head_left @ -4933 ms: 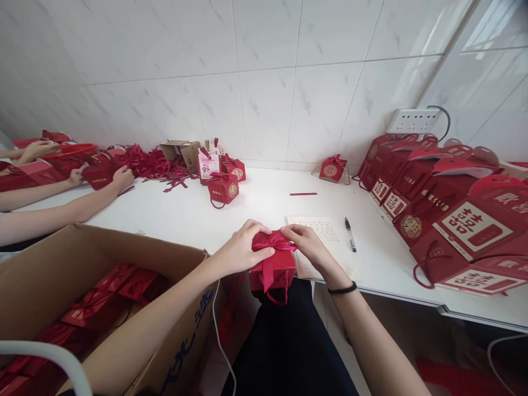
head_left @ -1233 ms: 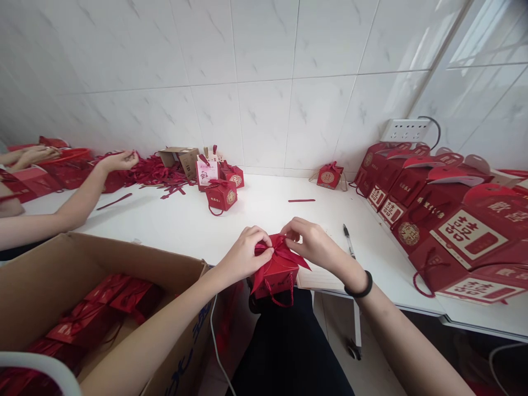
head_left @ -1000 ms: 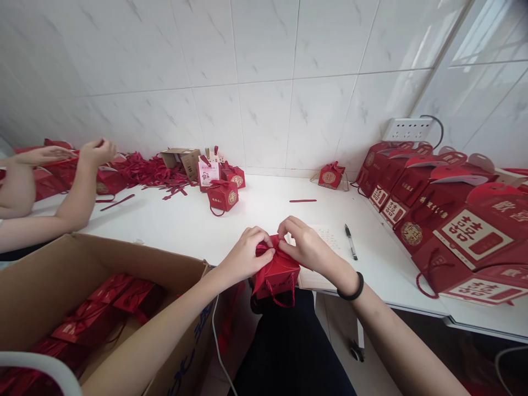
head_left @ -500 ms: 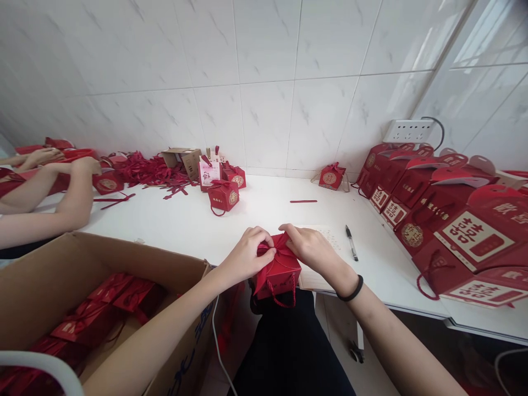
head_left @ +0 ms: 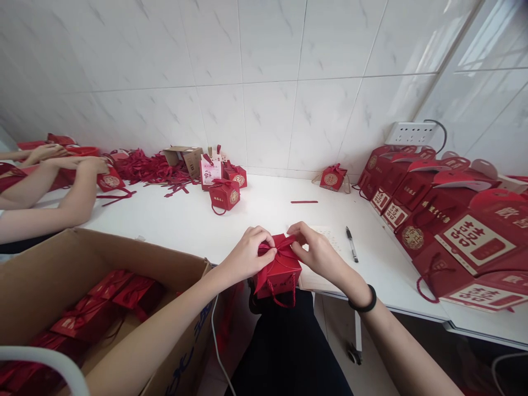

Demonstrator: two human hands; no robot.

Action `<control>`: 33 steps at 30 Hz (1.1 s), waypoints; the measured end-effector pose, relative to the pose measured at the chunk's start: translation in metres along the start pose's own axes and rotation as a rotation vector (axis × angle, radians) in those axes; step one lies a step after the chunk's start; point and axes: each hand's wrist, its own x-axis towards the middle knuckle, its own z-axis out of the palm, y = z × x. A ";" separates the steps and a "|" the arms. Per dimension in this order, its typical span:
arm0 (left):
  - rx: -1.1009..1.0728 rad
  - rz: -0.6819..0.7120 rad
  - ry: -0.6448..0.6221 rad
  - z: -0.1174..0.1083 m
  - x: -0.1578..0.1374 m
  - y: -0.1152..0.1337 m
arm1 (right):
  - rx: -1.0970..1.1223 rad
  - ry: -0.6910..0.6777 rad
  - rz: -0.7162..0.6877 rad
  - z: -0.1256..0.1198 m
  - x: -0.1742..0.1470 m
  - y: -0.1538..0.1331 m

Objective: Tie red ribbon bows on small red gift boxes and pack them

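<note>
A red box [head_left: 277, 276] sat above the person's dark-clad lap, near the surface's [head_left: 264, 212] front edge. The left hand's [head_left: 248, 252] fingers pinched its ribbon bow [head_left: 282, 252]; the right hand's [head_left: 314, 248] curled at the bow's other side (whether gripping, I couldn't tell). A notebook [head_left: 317, 284] lay just beyond, a pen [head_left: 352, 245] beside it.

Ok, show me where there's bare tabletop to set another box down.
Bare: between the front small box and the red strip; also between the ribbon heap and the big carton. Crowded: the right end, with stacked boxes, and the far left, around a co-worker's arms.
</note>
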 end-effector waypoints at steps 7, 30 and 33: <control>0.005 -0.004 0.000 0.000 -0.001 0.001 | 0.047 0.000 -0.028 0.002 0.002 -0.004; -0.017 0.017 0.018 0.000 0.000 0.001 | -0.040 0.127 -0.067 0.006 -0.005 0.004; -0.012 0.025 0.028 0.001 0.000 -0.001 | -0.143 0.115 0.009 0.011 -0.002 0.000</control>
